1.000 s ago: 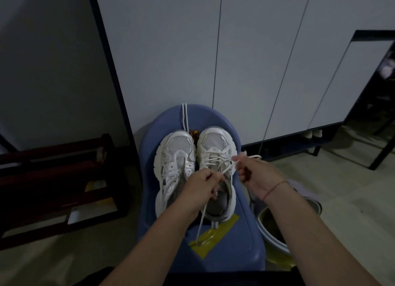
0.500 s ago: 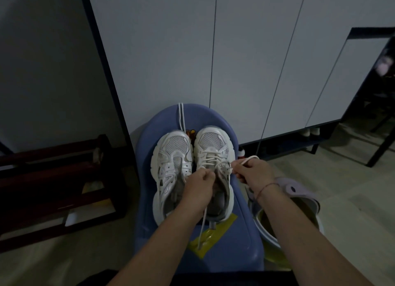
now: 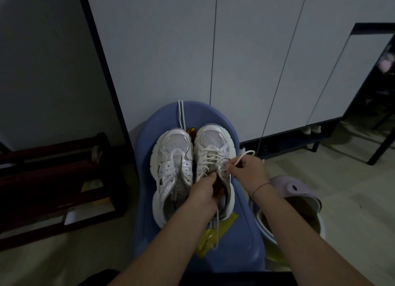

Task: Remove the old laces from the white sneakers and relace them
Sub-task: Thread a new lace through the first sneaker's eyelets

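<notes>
At the centre of the frame the two white sneakers are sitting side by side on a blue stool (image 3: pixel 239 249), toes pointing toward the cabinet doors (image 3: pixel 213 50). The left sneaker (image 3: pixel 173 168) is showing bare eyelets; a loose lace (image 3: pixel 181 114) is lying over the stool's far edge above it. The right sneaker (image 3: pixel 213 153) is carrying a crossed lace (image 3: pixel 210 160). The left hand (image 3: pixel 203 194) is pinching closed at the upper eyelets, one lace end trailing below it toward the yellow wrapper (image 3: pixel 208 239). The right hand (image 3: pixel 249 170), which was pulling outward a second ago, is now closing in against the shoe, fingers curled around a lace loop. In all likelihood this is working the lace through the upper eyelets; whether threading or withdrawing cannot be determined.
</notes>
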Demonstrator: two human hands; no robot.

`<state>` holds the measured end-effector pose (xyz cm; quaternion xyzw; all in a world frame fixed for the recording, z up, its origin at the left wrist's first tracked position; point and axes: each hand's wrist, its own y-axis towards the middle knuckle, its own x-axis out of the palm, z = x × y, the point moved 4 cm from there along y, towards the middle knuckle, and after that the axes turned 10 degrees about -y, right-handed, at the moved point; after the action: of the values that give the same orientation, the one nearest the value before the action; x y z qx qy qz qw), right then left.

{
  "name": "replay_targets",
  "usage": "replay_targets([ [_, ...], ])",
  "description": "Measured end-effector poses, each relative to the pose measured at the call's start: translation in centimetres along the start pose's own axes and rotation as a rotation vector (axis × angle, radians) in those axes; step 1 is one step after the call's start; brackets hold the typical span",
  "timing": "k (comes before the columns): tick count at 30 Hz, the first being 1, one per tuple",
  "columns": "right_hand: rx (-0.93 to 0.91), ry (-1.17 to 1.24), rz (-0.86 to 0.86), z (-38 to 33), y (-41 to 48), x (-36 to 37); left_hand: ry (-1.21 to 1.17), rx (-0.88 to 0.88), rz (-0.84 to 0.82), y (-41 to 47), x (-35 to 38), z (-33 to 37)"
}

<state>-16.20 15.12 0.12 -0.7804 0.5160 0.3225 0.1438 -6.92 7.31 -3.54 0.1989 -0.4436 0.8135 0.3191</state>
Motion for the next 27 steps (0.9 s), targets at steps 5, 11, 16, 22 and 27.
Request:
replay_targets([
  [5,-0.059,-0.092,0.048,-0.2,0.2,0.2,-0.065,-0.047,-0.004,0.2,0.1,-0.1],
  [11,0.135,0.337,-0.129,0.8,0.4,1.3,-0.130,-0.080,-0.033,0.3,0.2,-0.3],
  [16,0.275,0.544,-0.202,1.9,0.6,1.6,-0.135,-0.068,-0.018,0.4,0.3,-0.4],
  [22,0.170,0.286,-0.135,1.8,0.7,1.2,-0.161,-0.086,-0.013,0.3,0.3,-0.6],
  [27,0.209,0.412,-0.194,2.0,0.4,1.8,-0.185,-0.131,-0.009,0.4,0.3,-0.7],
])
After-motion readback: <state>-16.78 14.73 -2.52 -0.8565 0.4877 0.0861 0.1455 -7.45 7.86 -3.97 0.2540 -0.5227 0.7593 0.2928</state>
